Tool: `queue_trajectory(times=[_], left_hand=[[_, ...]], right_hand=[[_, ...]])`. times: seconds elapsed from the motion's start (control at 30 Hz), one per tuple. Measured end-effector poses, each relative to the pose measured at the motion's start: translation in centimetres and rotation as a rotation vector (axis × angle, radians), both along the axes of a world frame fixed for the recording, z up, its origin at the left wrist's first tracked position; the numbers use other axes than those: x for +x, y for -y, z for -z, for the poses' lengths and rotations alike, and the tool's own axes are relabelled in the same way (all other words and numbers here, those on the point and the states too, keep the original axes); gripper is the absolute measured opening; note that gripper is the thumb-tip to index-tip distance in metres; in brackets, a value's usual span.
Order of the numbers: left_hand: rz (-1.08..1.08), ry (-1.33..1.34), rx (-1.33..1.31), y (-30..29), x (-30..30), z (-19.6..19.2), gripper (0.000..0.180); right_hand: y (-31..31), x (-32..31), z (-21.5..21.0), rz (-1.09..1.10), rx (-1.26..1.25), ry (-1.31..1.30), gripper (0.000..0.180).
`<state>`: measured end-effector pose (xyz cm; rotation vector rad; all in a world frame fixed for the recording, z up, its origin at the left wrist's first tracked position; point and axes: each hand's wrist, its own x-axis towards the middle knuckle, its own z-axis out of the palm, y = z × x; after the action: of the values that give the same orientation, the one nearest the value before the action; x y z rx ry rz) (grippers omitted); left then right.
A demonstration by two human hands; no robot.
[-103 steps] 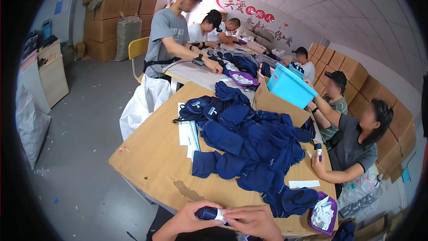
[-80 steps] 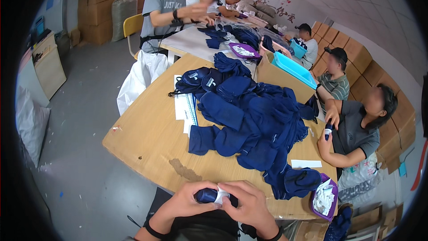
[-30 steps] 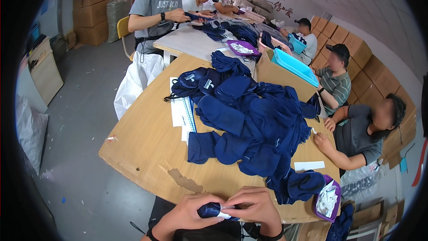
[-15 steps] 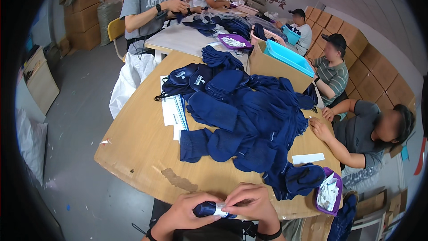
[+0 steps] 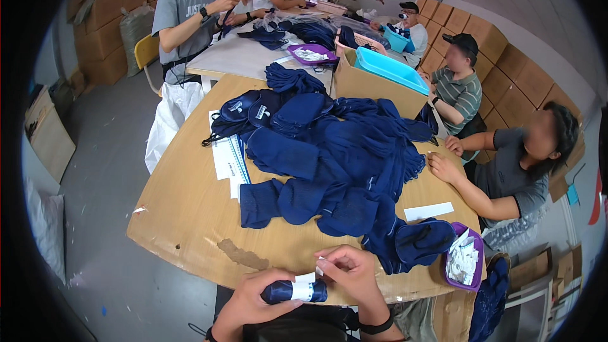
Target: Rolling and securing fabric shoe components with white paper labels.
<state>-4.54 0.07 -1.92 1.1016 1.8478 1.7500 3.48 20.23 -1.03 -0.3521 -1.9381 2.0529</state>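
Note:
My left hand [image 5: 253, 297] grips a rolled dark blue sock bundle [image 5: 284, 291] just below the near edge of the wooden table [image 5: 190, 215]. A white paper band [image 5: 305, 287] wraps around the bundle's right part. My right hand [image 5: 349, 272] pinches the end of that band between thumb and fingers, right beside the bundle. A big heap of dark blue socks [image 5: 335, 158] lies across the middle of the table, beyond both hands.
A purple tray of white labels [image 5: 463, 259] sits at the table's right corner, a loose white strip [image 5: 428, 211] near it. Printed sheets [image 5: 229, 158] lie left of the heap. A cardboard box with a teal tray [image 5: 380, 79] stands behind. Several people sit along the right side.
The view has swung slightly; my hands stay at the table's near edge. The white band now shows wrapped around the bundle, and my right fingers have lifted to its end.

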Motion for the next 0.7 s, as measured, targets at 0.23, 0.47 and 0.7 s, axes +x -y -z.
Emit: queue_trajectory(times=[0.23,0.47,0.7], left_hand=[[-0.004,-0.057,-0.01,0.3,0.4,1.5,0.041],[-0.152,0.11,-0.047,-0.6,1.4,0.2,0.036],[-0.17,0.03,-0.063,-0.4,1.2,-0.9,0.036]], right_hand=[[-0.1,0.1,0.8,-0.107,0.025,-0.128,0.009],[-0.9,0.7,0.8,0.013,0.057,-0.178,0.012],[-0.3,0.6,1.2,0.079,0.117,-0.273,0.017]])
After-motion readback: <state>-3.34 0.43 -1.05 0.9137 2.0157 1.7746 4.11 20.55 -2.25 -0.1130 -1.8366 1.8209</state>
